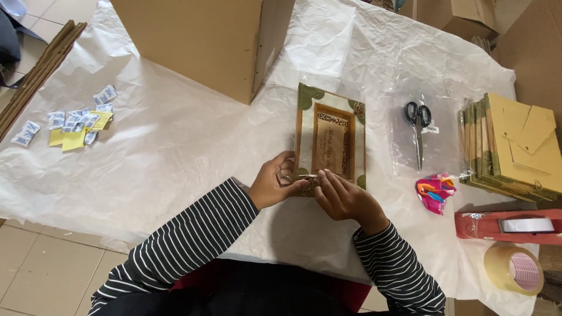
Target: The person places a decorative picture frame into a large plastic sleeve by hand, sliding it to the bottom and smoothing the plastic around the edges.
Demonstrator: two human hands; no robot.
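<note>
Both hands meet at the near short edge of a framed plaque (331,140) in a clear plastic sleeve, lying flat on the white paper-covered table (175,152): the left hand (274,185) pinches the near-left corner, and the right hand (345,199) presses its fingertips on the same edge just beside it. It looks stiff, fairly light, slippery in its wrap and perhaps breakable, so the rigid edges are the safest hold. Scissors (418,126) lie well beyond the right hand
</note>
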